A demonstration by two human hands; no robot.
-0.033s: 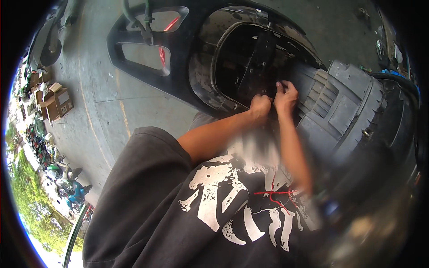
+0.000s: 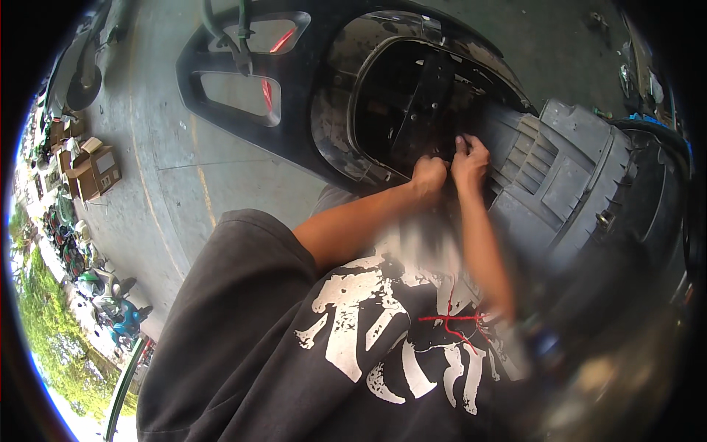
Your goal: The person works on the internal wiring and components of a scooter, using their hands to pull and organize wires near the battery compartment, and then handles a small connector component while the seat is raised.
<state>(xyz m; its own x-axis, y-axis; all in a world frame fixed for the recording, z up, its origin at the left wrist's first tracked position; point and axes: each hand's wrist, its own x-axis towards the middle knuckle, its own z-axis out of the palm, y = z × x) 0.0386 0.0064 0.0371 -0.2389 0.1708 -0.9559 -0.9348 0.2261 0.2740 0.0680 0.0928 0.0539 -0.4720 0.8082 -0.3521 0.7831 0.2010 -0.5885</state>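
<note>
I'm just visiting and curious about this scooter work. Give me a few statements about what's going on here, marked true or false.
1. Both hands, the left hand and the right hand, are close together at the scooter's open compartment. True.
2. The person wears thick work gloves. False: both hands are bare.
3. Cardboard boxes sit on the concrete floor to the left. True.
4. The grey ribbed panel lies left of the hands. False: it lies to their right.
</note>
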